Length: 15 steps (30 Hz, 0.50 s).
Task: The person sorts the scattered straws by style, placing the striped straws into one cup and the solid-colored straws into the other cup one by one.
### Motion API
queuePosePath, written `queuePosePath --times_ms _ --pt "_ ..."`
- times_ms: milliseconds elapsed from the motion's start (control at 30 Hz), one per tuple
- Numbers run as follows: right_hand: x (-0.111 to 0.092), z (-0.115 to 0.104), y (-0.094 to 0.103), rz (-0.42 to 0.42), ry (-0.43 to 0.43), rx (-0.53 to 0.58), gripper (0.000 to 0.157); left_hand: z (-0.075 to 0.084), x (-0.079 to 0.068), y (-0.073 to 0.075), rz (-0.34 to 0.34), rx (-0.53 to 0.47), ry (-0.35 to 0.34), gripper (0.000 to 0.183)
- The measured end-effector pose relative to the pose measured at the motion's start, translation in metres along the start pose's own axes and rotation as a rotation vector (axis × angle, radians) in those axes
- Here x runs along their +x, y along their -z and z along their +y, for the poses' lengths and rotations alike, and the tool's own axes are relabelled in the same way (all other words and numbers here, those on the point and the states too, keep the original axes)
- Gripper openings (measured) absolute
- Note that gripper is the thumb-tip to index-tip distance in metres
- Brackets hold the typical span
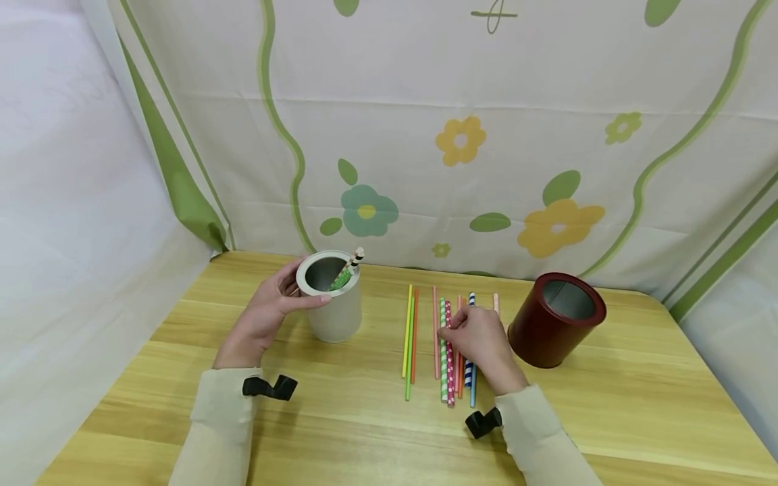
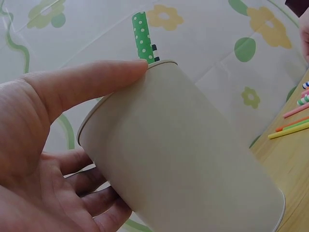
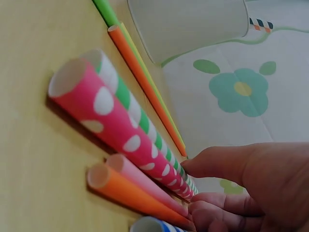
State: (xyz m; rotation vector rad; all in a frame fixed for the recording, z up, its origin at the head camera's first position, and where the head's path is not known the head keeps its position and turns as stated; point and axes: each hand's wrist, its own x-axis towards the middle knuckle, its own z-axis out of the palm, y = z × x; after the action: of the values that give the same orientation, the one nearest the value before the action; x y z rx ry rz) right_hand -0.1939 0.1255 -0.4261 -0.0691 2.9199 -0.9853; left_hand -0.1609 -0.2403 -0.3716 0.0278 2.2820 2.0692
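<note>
Green-striped straw [image 1: 444,385] and pink dotted straw [image 1: 450,388] side by side, mid-table. Right hand [image 1: 483,341] pinches the pair, thumb on the green side. Blue-striped straw [image 1: 468,374] just right, partly hidden by that hand. Yellow straw [image 1: 406,332] left of the pair, apart. White can [image 1: 336,317] further left: left hand [image 1: 270,307] grips it, thumb on rim; green dotted straw [image 2: 143,37] pokes out. Red can [image 1: 541,331] right of right hand. Wooden table [image 1: 365,418], flowered cloth [image 1: 389,67] behind.
</note>
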Motion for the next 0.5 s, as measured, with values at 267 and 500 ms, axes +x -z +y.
queuePosePath --times_ms 267,500 --pt "0.0008 0.0011 -0.0013 0.01 0.013 -0.045 0.026 0.0015 -0.0014 0.0 0.001 0.002 -0.001 0.086" --pt "0.0009 0.0019 -0.0037 0.009 -0.018 -0.063 0.028 0.0008 -0.0011 0.0001 -0.005 -0.001 -0.001 0.086"
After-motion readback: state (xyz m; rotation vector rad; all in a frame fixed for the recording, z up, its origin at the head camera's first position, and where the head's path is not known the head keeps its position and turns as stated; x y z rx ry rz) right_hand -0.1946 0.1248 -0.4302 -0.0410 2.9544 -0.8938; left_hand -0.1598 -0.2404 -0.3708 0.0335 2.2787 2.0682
